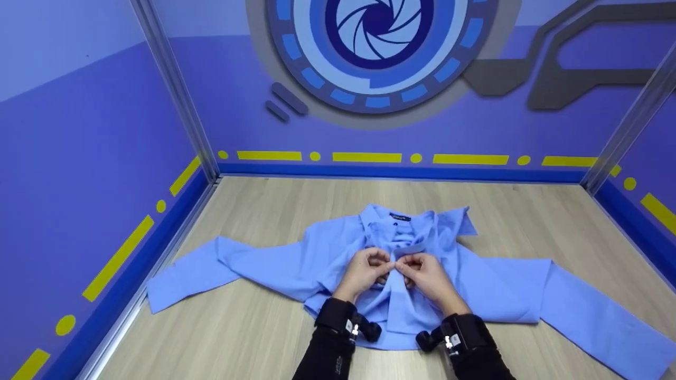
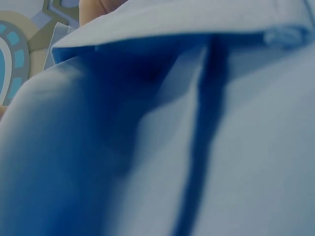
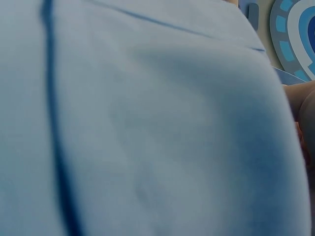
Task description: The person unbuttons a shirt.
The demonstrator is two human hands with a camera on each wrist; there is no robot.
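A light blue long-sleeved shirt (image 1: 338, 237) lies spread on the table, its collar at the far side with a dark label inside. Over the middle of its front, my left hand (image 1: 367, 269) pinches the fabric between thumb and forefinger. Close beside it, my right hand (image 1: 425, 272) pinches the front edge of the shirt, the two sets of fingertips meeting. The cloth between them is lifted into folds. In both wrist views the shirt's fabric (image 2: 256, 123) fills most of the picture, and only bits of fingers (image 3: 300, 98) show at its edges.
One shirt sleeve (image 1: 195, 272) stretches left and the other sleeve (image 1: 597, 316) reaches the table's right front. The wooden table (image 1: 274, 200) is bounded by blue-purple walls (image 1: 222, 105) with yellow markings and metal corner posts.
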